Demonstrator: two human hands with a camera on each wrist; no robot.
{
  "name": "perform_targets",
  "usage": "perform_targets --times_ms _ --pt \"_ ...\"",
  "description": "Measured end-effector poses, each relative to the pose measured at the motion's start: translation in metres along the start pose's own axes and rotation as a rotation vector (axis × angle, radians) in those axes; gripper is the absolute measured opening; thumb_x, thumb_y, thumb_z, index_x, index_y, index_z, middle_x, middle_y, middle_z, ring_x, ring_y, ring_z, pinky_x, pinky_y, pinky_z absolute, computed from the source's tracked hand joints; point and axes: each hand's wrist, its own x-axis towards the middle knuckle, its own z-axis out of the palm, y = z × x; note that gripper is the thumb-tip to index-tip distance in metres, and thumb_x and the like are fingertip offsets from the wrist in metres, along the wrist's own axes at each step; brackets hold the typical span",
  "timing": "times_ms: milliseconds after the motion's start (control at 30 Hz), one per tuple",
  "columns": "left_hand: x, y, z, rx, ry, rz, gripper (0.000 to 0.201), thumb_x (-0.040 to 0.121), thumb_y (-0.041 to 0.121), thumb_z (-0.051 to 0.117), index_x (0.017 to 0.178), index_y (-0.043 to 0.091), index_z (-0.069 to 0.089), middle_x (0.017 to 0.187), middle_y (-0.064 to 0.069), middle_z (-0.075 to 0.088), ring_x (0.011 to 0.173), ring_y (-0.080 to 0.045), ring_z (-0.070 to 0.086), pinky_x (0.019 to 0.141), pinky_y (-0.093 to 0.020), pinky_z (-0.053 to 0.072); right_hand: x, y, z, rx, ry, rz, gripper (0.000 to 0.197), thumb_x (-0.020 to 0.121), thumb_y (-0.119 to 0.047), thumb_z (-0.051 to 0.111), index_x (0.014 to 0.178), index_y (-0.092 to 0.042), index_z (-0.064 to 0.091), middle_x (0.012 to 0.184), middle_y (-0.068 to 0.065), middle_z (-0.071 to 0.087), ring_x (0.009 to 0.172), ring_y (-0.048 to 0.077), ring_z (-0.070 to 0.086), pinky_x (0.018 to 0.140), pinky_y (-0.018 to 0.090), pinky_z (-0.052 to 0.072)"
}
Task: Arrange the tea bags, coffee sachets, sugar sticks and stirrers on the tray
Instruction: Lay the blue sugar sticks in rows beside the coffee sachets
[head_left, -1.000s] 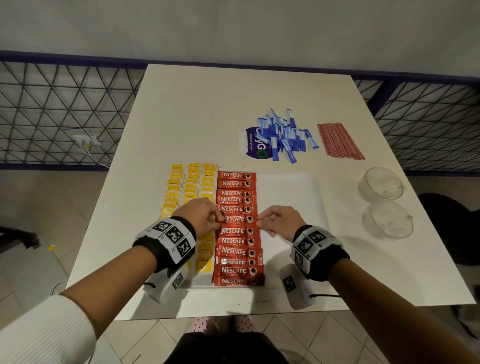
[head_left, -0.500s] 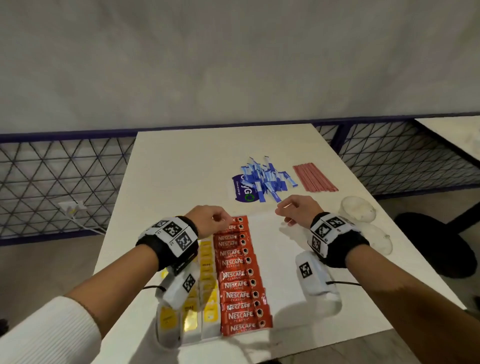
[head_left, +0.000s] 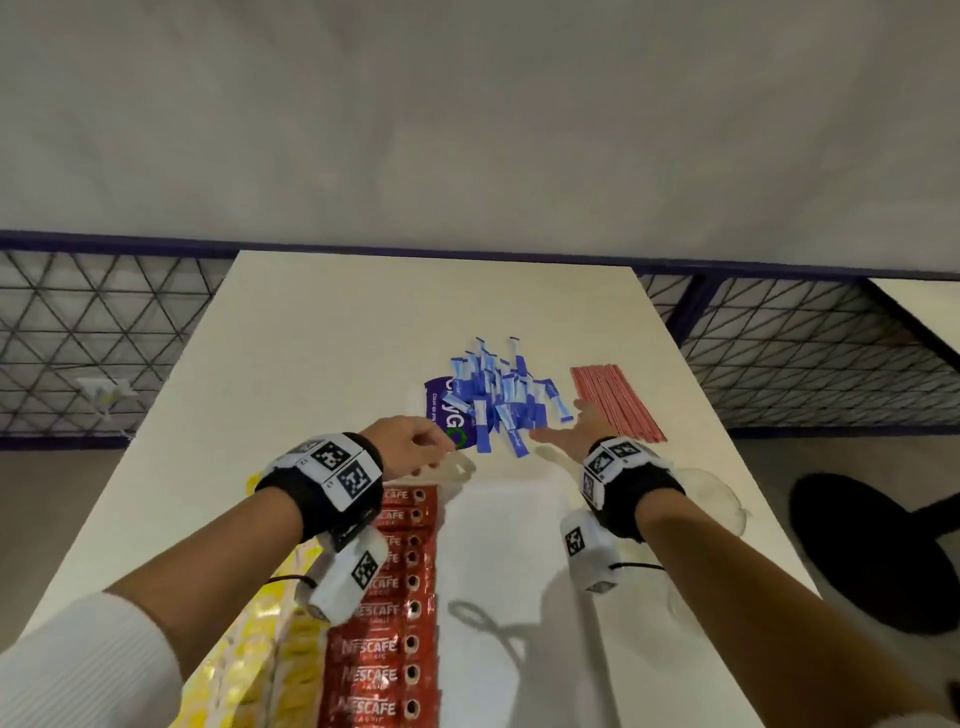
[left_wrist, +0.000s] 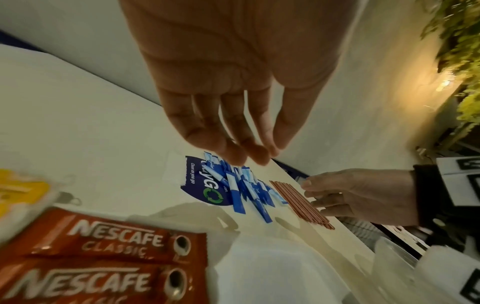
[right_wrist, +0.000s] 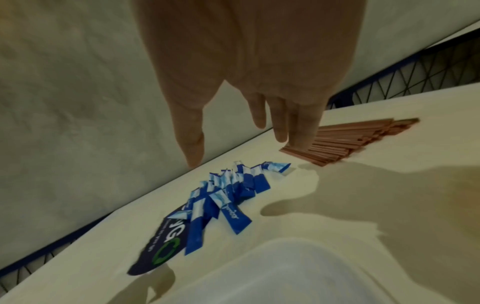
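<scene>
Both hands are reaching empty, fingers loosely spread, toward the blue sugar sticks (head_left: 498, 395) heaped on the table beyond the tray (head_left: 519, 519): left hand (head_left: 410, 449) nearside-left, right hand (head_left: 576, 431) between heap and stirrers (head_left: 615, 400).

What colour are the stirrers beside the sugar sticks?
The stirrers are reddish-brown, a plain flat bundle; clearest in the right wrist view.
</scene>
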Motion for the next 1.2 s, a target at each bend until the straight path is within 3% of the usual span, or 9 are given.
perform_targets --times_ms 100,233,400,533,633,700,933,1067,1200 --pt "0.023 0.009 0.004 -0.107 0.034 -0.037 0.008 0.094 0.020 0.050 0.099 0.019 0.057 0.079 0.009 0.057 0.064 -0.007 0.051 0.059 -0.018 0.039 0.036 -0.006 0.002 -0.087 -0.018 0.007 0.102 0.075 -0.042 0.073 0.149 -0.014 0.009 0.155 0.013 0.018 0.139 0.033 0.026 0.112 0.046 0.028" --pt "0.046 0.016 0.010 -0.243 0.087 -0.107 0.010 0.095 0.017 0.049 0.096 0.020 0.058 0.077 0.007 0.056 0.063 -0.009 0.050 0.059 -0.019 0.039 0.073 -0.018 0.010 -0.262 -0.082 0.013 0.113 0.070 -0.053 0.073 0.149 -0.018 0.000 0.156 0.014 0.004 0.142 0.035 0.013 0.113 0.050 0.024" --pt "0.056 0.010 0.016 -0.310 0.109 -0.167 0.013 0.095 0.015 0.049 0.091 0.023 0.059 0.077 0.007 0.056 0.062 -0.008 0.049 0.057 -0.018 0.038 0.098 -0.034 0.024 -0.379 -0.134 -0.047 0.112 0.074 -0.045 0.072 0.148 -0.016 -0.007 0.155 0.016 -0.011 0.143 0.035 -0.008 0.114 0.050 0.009" --pt "0.061 0.003 0.019 -0.247 0.112 -0.187 0.021 0.093 0.014 0.051 0.082 0.030 0.057 0.076 0.008 0.056 0.061 -0.008 0.051 0.056 -0.018 0.037 0.107 -0.034 0.031 -0.418 -0.095 -0.101 0.101 0.079 -0.035 0.070 0.148 -0.016 0.000 0.152 0.018 0.004 0.142 0.038 0.007 0.115 0.047 0.017" --pt "0.063 0.004 0.019 -0.229 0.103 -0.208 0.020 0.093 0.015 0.050 0.083 0.030 0.057 0.077 0.009 0.056 0.059 -0.009 0.050 0.054 -0.017 0.037 0.106 -0.030 0.038 -0.422 -0.058 -0.192 0.085 0.086 -0.024 0.061 0.148 -0.014 0.005 0.144 0.018 0.023 0.131 0.036 0.030 0.105 0.041 0.036" --pt "0.066 0.006 0.019 -0.223 0.072 -0.219 0.017 0.094 0.015 0.048 0.087 0.028 0.057 0.079 0.009 0.057 0.058 -0.009 0.050 0.054 -0.018 0.037 0.106 -0.029 0.041 -0.431 -0.059 -0.227 0.078 0.090 -0.017 0.056 0.148 -0.012 0.004 0.141 0.018 0.029 0.126 0.034 0.038 0.099 0.038 0.040" --pt "0.074 0.020 0.016 -0.174 0.044 -0.204 0.010 0.095 0.018 0.046 0.096 0.021 0.056 0.080 0.006 0.056 0.056 -0.010 0.048 0.051 -0.016 0.037 0.111 -0.034 0.041 -0.479 -0.074 -0.222 0.064 0.097 -0.008 0.038 0.148 -0.003 0.000 0.145 0.020 0.031 0.128 0.033 0.041 0.104 0.039 0.039" --pt "0.081 0.024 0.016 -0.212 0.035 -0.227 0.017 0.096 0.029 0.044 0.099 0.015 0.053 0.081 0.003 0.056 0.058 -0.010 0.049 0.053 -0.017 0.040 0.112 -0.040 0.026 -0.398 -0.147 -0.188 0.064 0.093 -0.007 0.046 0.146 -0.002 0.010 0.145 0.019 0.035 0.128 0.034 0.042 0.102 0.037 0.038" --pt "0.088 0.030 0.018 -0.263 -0.004 -0.240 0.038 0.098 0.039 0.035 0.113 0.010 0.055 0.081 0.003 0.056 0.063 -0.011 0.053 0.059 -0.019 0.044 0.098 -0.039 0.005 -0.291 -0.187 -0.194 0.063 0.092 -0.013 0.052 0.144 -0.004 0.017 0.142 0.019 0.038 0.122 0.035 0.047 0.086 0.035 0.041"
